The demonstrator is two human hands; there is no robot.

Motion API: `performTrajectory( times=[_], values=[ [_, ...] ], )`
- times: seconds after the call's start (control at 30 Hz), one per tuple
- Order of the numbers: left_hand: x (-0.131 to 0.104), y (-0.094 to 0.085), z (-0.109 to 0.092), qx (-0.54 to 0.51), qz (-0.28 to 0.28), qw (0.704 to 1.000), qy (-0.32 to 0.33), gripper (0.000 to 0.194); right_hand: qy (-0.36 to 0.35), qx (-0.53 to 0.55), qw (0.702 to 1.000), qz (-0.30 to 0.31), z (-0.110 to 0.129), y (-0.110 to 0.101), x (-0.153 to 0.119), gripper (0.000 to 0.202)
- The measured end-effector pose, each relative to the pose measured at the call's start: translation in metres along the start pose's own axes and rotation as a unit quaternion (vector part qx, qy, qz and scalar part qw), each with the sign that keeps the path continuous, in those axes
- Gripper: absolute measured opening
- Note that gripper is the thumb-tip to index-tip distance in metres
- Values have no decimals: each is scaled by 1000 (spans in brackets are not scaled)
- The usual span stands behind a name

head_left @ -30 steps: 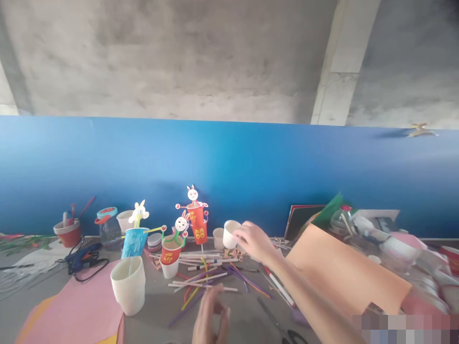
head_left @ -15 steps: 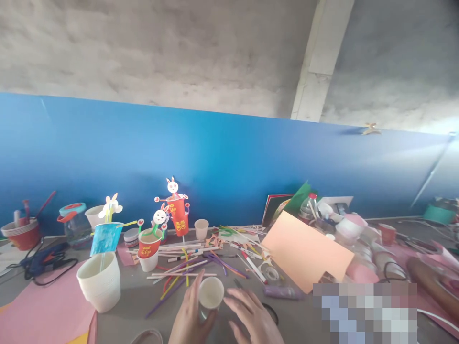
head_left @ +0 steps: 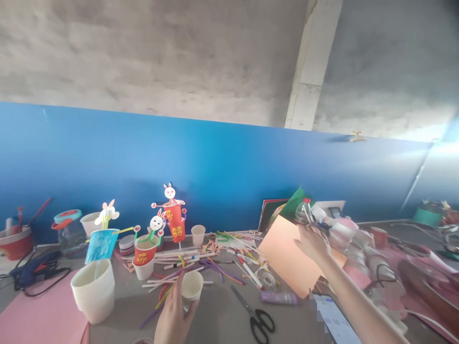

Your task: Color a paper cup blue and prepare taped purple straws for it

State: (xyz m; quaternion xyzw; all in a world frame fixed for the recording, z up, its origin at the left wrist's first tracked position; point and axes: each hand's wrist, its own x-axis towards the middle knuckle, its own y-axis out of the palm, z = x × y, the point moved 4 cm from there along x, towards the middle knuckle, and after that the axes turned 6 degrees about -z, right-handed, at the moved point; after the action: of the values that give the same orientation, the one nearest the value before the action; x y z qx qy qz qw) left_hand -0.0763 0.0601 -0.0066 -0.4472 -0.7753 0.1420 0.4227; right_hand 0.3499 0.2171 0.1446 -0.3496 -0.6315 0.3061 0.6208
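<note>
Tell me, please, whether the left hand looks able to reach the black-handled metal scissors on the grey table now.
Probably yes: the scissors lie uncovered, with bare grey table between them and the small white paper cup. The left hand, set around that cup, would likely have to let go first.

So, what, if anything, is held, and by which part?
The left hand holds a white cup by its side; whether the right hand grips anything cannot be told.
</note>
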Motion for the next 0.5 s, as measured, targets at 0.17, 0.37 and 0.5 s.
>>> performTrajectory(
  times=[0.17, 0.37, 0.5],
  values=[
    [4, -6, 6, 17, -23, 999, -34, 55, 16, 5, 1000, 13, -1, -1, 6, 26],
    [5, -9, 12, 2, -54, 996, -66, 57, -43, 65, 997, 27, -1, -41, 19, 23],
    [9, -19, 2, 5, -72, 995, -63, 62, -89, 96, 991, -30, 16, -84, -7, 27]
  ],
)
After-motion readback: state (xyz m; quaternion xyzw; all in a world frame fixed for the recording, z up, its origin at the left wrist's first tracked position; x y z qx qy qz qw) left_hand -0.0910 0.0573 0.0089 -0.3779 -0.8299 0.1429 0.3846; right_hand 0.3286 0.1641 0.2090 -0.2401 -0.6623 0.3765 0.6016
